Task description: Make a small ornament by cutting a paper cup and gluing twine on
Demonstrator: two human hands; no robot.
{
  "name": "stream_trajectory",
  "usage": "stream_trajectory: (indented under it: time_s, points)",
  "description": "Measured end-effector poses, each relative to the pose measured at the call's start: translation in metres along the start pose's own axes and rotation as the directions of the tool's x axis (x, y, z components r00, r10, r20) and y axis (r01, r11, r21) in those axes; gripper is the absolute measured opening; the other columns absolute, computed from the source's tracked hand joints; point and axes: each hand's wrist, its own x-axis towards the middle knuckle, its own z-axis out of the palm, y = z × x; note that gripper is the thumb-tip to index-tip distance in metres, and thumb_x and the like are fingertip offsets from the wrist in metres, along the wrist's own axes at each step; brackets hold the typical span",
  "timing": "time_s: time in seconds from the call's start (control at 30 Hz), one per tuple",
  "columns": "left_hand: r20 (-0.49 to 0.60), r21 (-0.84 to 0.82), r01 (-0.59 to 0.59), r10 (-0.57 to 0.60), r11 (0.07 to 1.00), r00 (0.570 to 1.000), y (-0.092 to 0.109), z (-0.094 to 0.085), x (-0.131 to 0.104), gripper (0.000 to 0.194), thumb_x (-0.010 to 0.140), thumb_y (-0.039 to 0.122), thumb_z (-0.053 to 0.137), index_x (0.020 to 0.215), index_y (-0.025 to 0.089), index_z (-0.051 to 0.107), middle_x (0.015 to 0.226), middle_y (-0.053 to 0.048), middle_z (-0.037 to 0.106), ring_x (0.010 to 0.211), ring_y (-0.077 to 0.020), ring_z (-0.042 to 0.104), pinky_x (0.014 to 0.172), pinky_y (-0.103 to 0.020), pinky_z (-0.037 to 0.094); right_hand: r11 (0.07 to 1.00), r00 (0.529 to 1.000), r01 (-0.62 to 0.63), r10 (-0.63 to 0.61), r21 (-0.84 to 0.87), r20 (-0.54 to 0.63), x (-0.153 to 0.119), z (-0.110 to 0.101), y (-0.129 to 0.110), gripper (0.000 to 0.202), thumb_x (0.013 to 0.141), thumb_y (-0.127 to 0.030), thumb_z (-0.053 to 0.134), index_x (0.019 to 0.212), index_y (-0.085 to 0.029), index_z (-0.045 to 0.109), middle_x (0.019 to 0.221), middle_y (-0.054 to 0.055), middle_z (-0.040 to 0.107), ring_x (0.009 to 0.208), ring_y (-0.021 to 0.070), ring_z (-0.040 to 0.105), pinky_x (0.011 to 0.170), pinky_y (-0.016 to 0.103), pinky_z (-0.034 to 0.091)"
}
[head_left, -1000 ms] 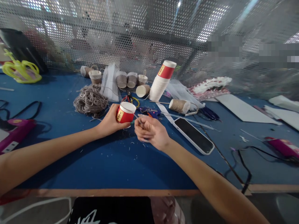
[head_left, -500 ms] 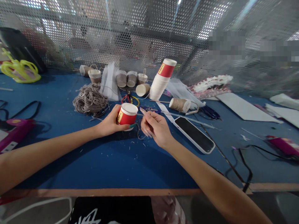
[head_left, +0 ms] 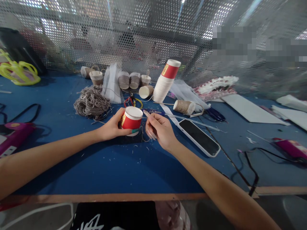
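My left hand (head_left: 115, 127) is wrapped round a red and white paper cup (head_left: 132, 123), its open rim facing up. The thumb lies across the lower side of the cup. Just right of it, my right hand (head_left: 159, 129) pinches a thin grey cord (head_left: 144, 117) that runs to the cup near its rim. A loose curl of the cord hangs below the fingers. Behind the cup lie red and yellow-handled scissors (head_left: 134, 102) and a dark blue stick-like object (head_left: 155, 112). A tangled heap of grey cord (head_left: 92, 101) rests to the left.
A leaning stack of paper cups (head_left: 165, 81) stands behind, beside several cord-wrapped cups (head_left: 124, 80). Right of my hand lie a phone (head_left: 199, 138) and a wrapped roll (head_left: 184, 107). Purple glue-gun-like tools (head_left: 18, 135) sit at both sides. A perforated metal screen (head_left: 153, 35) closes the back.
The cup has shifted slightly right and turned a little in my left hand, so its yellow label shows less. My right hand keeps its pinch beside it.
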Motion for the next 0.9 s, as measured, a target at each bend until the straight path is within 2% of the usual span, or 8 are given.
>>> stream_trajectory:
  time_s: [0.37,0.63,0.9]
  points:
    - [0.023,-0.027,0.003,-0.003,1.0,1.0,-0.0004,0.0005,-0.0009,0.058,0.066,0.036,0.077,0.115,0.022,0.049,0.104,-0.007,0.066,0.099,-0.0268,0.066,0.089,-0.045,0.054,1.0,1.0,-0.002,0.002,-0.002,0.013,0.0012,-0.0017,0.0012,0.038,0.085,-0.05,0.066,0.064,-0.021,0.052,0.044,-0.009,0.048,0.035,0.0036,0.039,0.038,0.022,0.031]
    - [0.064,-0.103,0.049,-0.042,0.993,0.997,0.0038,-0.0006,-0.0021,0.064,0.065,0.031,0.078,0.12,0.023,0.049,0.119,-0.01,0.067,0.109,-0.0299,0.066,0.095,-0.046,0.054,1.0,1.0,-0.01,0.01,-0.019,0.006,0.0008,-0.0013,0.0018,0.04,0.084,-0.052,0.067,0.062,-0.022,0.052,0.043,-0.009,0.047,0.035,0.0039,0.038,0.038,0.023,0.03]
    - [0.081,-0.11,0.027,-0.018,0.994,0.997,0.0048,-0.0024,-0.0028,0.065,0.064,0.03,0.079,0.123,0.023,0.051,0.119,-0.01,0.069,0.112,-0.0312,0.065,0.095,-0.045,0.055,0.999,1.0,-0.016,0.016,-0.034,-0.008,0.001,-0.0022,0.0024,0.042,0.083,-0.055,0.066,0.063,-0.022,0.051,0.045,-0.009,0.048,0.037,0.0041,0.038,0.039,0.023,0.032]
